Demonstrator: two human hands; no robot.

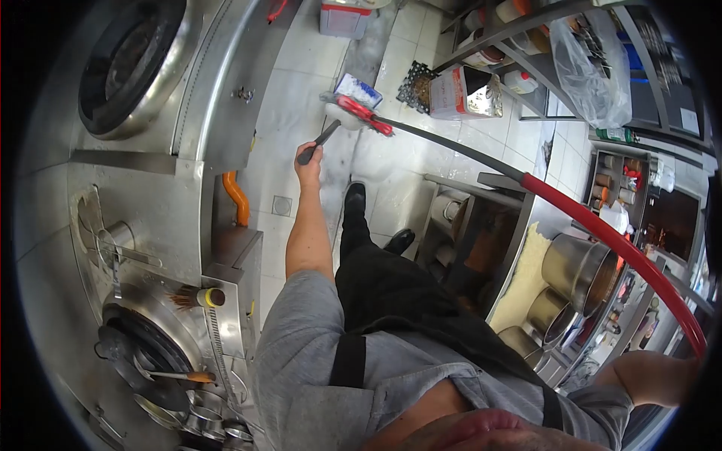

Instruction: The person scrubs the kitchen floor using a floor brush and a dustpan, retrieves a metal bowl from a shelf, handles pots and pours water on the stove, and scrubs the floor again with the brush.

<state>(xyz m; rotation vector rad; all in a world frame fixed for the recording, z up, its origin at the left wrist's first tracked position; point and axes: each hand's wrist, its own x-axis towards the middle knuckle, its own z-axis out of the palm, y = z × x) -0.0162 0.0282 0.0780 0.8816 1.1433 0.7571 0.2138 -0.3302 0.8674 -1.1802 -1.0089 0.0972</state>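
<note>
A worker's left hand (309,164) clutches a dark handle (321,141); the right hand's (688,371) grip, near a long red pole (575,210), cannot be told. Suds (391,189) still whiten the tiled floor (304,83).

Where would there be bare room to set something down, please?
Bare floor shows around the drain, between the steel counter and left forearm, and left of the tub. It is crowded near the red brush and tin, and among the pots.
</note>
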